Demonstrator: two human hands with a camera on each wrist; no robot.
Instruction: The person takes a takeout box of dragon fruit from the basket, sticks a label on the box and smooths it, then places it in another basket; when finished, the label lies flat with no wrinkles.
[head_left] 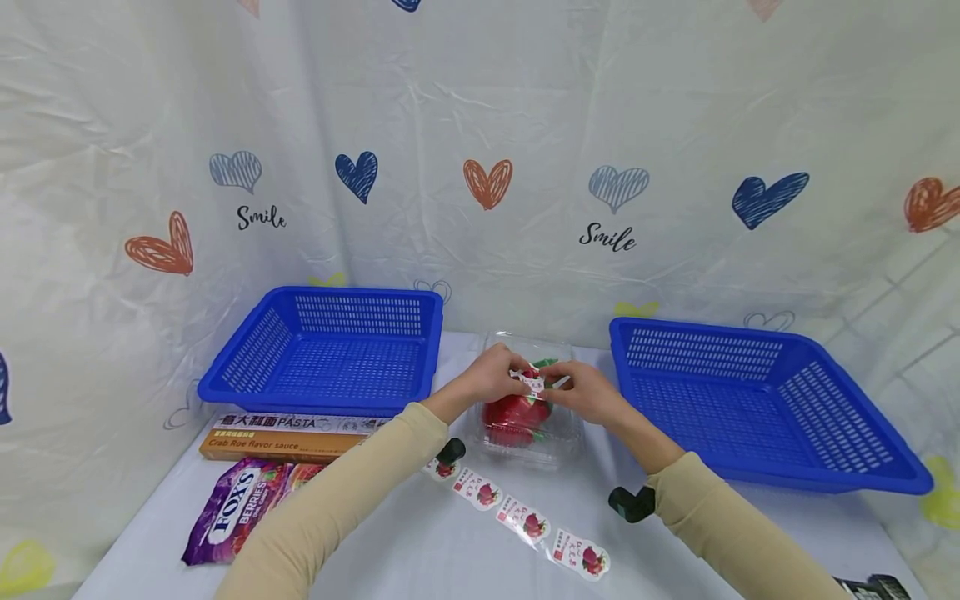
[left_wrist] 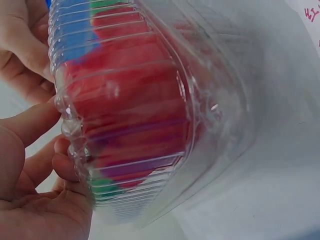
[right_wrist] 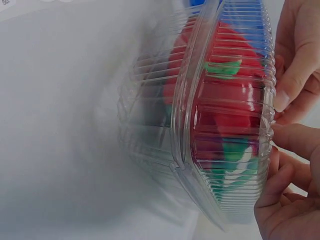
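Observation:
A clear plastic clamshell box (head_left: 528, 425) with red fruit inside stands on the white table between two baskets. Both hands meet on top of its lid. My left hand (head_left: 491, 377) and right hand (head_left: 588, 393) pinch a small white-and-red sticker (head_left: 534, 382) held against the lid. In the left wrist view the box (left_wrist: 150, 110) fills the frame, and the left hand's fingers (left_wrist: 60, 162) touch its ribbed lid. The right wrist view shows the box (right_wrist: 225, 125) on its side with the right hand's fingers (right_wrist: 295, 140) at the lid.
A strip of fruit stickers (head_left: 517, 515) lies on the table before the box. Blue baskets stand at the left (head_left: 330, 346) and right (head_left: 757, 400). A pasta box (head_left: 288, 435) and a purple candy bag (head_left: 240, 500) lie at the front left.

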